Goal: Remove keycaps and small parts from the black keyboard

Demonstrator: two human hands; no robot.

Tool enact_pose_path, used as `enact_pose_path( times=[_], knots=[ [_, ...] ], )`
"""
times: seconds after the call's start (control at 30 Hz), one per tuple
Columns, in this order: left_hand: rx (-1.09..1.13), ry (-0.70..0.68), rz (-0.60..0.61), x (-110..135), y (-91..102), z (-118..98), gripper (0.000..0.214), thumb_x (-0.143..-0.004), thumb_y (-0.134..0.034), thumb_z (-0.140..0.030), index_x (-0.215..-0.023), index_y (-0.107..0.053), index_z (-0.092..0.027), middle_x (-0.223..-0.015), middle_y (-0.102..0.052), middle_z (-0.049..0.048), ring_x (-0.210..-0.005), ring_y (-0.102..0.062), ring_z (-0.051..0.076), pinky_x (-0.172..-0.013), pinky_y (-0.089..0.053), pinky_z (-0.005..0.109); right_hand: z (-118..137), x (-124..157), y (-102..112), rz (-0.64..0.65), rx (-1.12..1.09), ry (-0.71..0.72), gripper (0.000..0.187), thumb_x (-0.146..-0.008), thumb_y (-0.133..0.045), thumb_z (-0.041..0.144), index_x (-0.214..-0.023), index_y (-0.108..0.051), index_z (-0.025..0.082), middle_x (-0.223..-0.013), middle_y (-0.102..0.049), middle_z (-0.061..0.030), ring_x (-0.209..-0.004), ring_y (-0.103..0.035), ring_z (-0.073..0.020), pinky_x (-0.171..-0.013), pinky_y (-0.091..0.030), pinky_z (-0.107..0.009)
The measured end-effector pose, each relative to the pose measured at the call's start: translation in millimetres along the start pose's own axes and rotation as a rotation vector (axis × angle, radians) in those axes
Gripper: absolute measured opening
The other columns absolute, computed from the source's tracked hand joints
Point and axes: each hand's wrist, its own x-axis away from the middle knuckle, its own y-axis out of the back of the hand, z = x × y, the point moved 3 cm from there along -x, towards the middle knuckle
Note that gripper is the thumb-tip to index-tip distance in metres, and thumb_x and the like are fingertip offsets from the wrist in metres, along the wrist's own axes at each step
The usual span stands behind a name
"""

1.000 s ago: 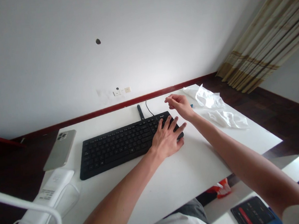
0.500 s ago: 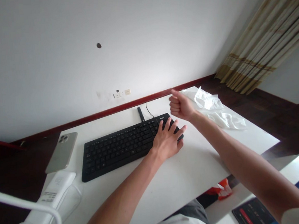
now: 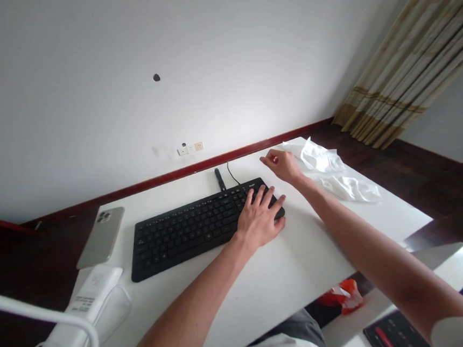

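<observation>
My left hand (image 3: 261, 219) lies flat with spread fingers on the number-pad end of a black keyboard (image 3: 184, 237). Past the keyboard's back right corner, my right hand (image 3: 282, 165) is raised with its fingers curled closed. What those fingers hold, if anything, is hidden. Close to the right hand lie crumpled white sheets (image 3: 321, 157), like tissue or thin plastic. A dark, pen-shaped object (image 3: 219, 179) and a thin black cable (image 3: 232, 172) are at the keyboard's back edge.
On the white table (image 3: 242, 297), a phone (image 3: 101, 236) lies face down at the left. A white power strip (image 3: 82, 316) with white cables is nearer me. Below the front right edge are a red-orange package (image 3: 343, 296) and a black box (image 3: 395, 334).
My right hand has come down slightly and turned at the wrist, its fingers still curled. My left hand remains spread on the keyboard. The view has shifted a little.
</observation>
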Motion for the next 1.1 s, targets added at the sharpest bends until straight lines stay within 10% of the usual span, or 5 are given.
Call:
enact_pose_path(
  times=[0.2, 0.87, 1.1],
  knots=[
    [0.012, 0.046, -0.008, 0, -1.6, 2, 0.066, -0.101, -0.048, -0.053, -0.158, -0.041, -0.020, -0.166, -0.037, 0.0147, -0.153, -0.035, 0.032, -0.128, -0.026, 0.051, -30, -6, 16, 0.001, 0.266, 0.020, 0.022, -0.088, -0.066, 0.036, -0.101, -0.076, 0.021, -0.103, -0.071, -0.0105, -0.075, -0.065, -0.0224, -0.079, -0.052, -0.040],
    [0.072, 0.015, 0.052, 0, 1.9, 5, 0.083, -0.094, -0.054, -0.064, -0.163, -0.032, -0.022, -0.168, -0.032, 0.0188, -0.155, -0.030, 0.036, -0.127, -0.024, 0.054, 5, 10, -7, 0.217, 0.077, 0.188, 0.016, -0.091, -0.067, 0.028, -0.101, -0.078, 0.024, -0.109, -0.075, -0.0062, -0.077, -0.067, -0.0185, -0.075, -0.054, -0.033],
    [0.026, 0.021, 0.049, 4, 3.4, 5, 0.075, -0.100, -0.042, -0.067, -0.161, -0.035, -0.024, -0.170, -0.029, 0.0145, -0.158, -0.027, 0.031, -0.129, -0.021, 0.051, -21, 3, 9, 0.165, 0.361, 0.009, 0.028, -0.090, -0.066, 0.029, -0.115, -0.076, 0.021, -0.116, -0.074, -0.0123, -0.102, -0.071, -0.0293, -0.091, -0.054, -0.040]
  ],
)
